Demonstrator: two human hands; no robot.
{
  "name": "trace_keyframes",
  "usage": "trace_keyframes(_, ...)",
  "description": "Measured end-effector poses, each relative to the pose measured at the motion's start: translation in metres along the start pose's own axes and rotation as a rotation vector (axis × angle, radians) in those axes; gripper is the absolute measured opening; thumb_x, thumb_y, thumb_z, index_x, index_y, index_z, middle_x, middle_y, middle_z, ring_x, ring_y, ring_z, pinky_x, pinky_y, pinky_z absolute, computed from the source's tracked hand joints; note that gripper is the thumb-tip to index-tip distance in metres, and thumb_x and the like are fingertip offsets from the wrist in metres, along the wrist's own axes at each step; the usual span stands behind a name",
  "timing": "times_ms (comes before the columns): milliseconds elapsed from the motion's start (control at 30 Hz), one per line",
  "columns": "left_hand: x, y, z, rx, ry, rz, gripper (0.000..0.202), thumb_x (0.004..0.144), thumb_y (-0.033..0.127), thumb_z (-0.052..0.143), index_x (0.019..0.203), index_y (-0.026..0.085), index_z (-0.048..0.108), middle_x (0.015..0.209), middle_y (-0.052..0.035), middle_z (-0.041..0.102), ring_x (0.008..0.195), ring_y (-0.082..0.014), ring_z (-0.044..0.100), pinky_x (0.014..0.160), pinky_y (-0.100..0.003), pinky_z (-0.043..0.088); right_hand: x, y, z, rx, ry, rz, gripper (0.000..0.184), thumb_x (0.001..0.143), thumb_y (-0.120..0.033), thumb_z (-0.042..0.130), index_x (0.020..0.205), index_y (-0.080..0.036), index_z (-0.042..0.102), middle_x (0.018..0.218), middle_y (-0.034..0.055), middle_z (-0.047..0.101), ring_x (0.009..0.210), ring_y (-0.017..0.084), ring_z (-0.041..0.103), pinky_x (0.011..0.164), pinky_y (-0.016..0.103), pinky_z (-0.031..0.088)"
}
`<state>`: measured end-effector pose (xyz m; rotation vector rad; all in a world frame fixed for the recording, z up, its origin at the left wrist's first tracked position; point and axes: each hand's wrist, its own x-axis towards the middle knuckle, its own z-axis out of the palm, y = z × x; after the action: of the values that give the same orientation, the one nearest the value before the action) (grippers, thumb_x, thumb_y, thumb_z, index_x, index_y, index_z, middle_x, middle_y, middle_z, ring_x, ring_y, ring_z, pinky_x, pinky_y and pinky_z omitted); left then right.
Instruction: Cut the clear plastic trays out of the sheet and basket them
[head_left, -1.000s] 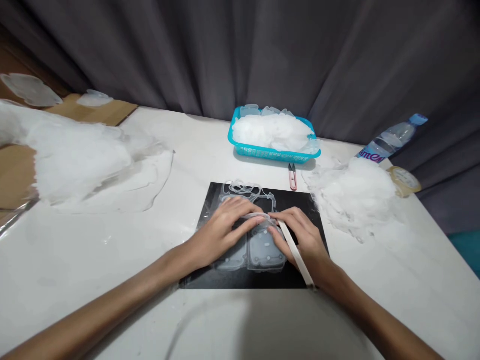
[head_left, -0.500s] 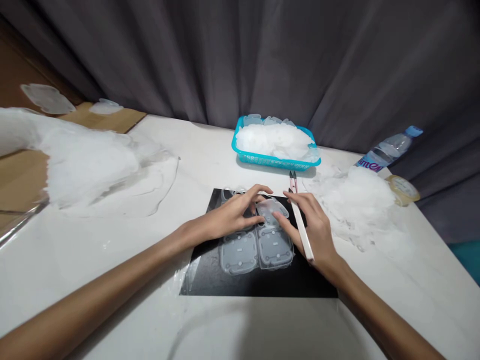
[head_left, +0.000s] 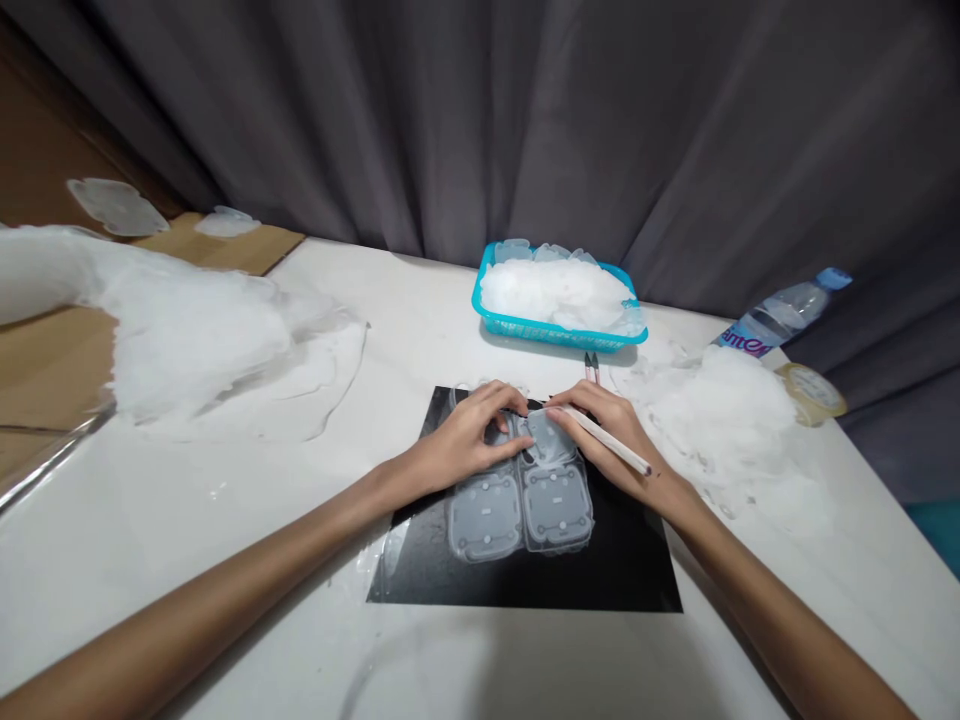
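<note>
A clear moulded plastic sheet (head_left: 525, 505) with rounded square cells lies on a black mat (head_left: 615, 570) in the middle of the white table. My left hand (head_left: 469, 440) presses its bent fingers on the sheet's upper left part. My right hand (head_left: 611, 440) grips a thin white stick tool (head_left: 611, 440), its tip set at the sheet's top edge between the two hands. Both hands touch the sheet.
A turquoise basket (head_left: 555, 335) of white plastic pieces stands behind the mat, with small pink snips (head_left: 591, 367) beside it. Heaps of clear plastic lie at left (head_left: 187, 340) and right (head_left: 720, 410). A water bottle (head_left: 780, 310) and a tape roll (head_left: 814, 390) are far right.
The view has shifted, so the mat sits lower. My right hand has turned the stick flatter and brought its tip to the sheet's top edge; my left fingers have curled in closer.
</note>
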<state>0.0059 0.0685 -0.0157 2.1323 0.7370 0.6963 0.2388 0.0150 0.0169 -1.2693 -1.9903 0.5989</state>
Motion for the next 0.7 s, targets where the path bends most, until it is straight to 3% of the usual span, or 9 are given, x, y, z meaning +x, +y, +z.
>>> trace_keyframes(267, -0.005, 0.004, 0.006, 0.247, 0.095, 0.054, 0.006, 0.101, 0.021, 0.057, 0.106, 0.018, 0.059, 0.104, -0.006, 0.062, 0.098, -0.0215, 0.059, 0.092, -0.037, 0.05, 0.001, 0.004, -0.005, -0.056, -0.033, -0.028, 0.012, 0.105, -0.024, 0.057, 0.098, -0.023, 0.067, 0.1, 0.0039, 0.072, 0.094, 0.02, 0.068, 0.089, 0.032, 0.05)
trace_keyframes(367, -0.006, 0.003, 0.006, 0.27, 0.093, 0.093, 0.007, 0.102, 0.017, 0.053, 0.101, 0.018, 0.06, 0.104, -0.0068, 0.064, 0.101, -0.0219, 0.06, 0.093, -0.037, 0.05, 0.001, 0.005, -0.007, -0.074, -0.04, -0.032, 0.012, 0.105, -0.024, 0.057, 0.098, -0.023, 0.066, 0.099, 0.0038, 0.072, 0.095, 0.021, 0.068, 0.09, 0.033, 0.05)
trace_keyframes(533, -0.006, 0.009, 0.006, 0.335, 0.094, 0.087, 0.01, 0.102, 0.026, 0.056, 0.105, 0.017, 0.06, 0.105, -0.008, 0.065, 0.103, -0.0232, 0.06, 0.095, -0.037, 0.048, 0.0, -0.007, -0.01, -0.149, -0.075, -0.094, 0.012, 0.106, -0.023, 0.054, 0.101, -0.021, 0.065, 0.099, 0.0068, 0.069, 0.093, 0.022, 0.067, 0.09, 0.035, 0.051)
trace_keyframes(700, -0.005, 0.012, 0.003, 0.535, 0.101, 0.007, 0.018, 0.096, 0.035, 0.061, 0.1, 0.018, 0.06, 0.102, -0.0078, 0.068, 0.102, -0.0281, 0.058, 0.098, -0.045, 0.042, -0.01, -0.034, -0.009, -0.144, -0.114, -0.174, 0.015, 0.106, -0.019, 0.053, 0.107, -0.017, 0.067, 0.099, 0.0092, 0.068, 0.093, 0.022, 0.066, 0.085, 0.033, 0.051)
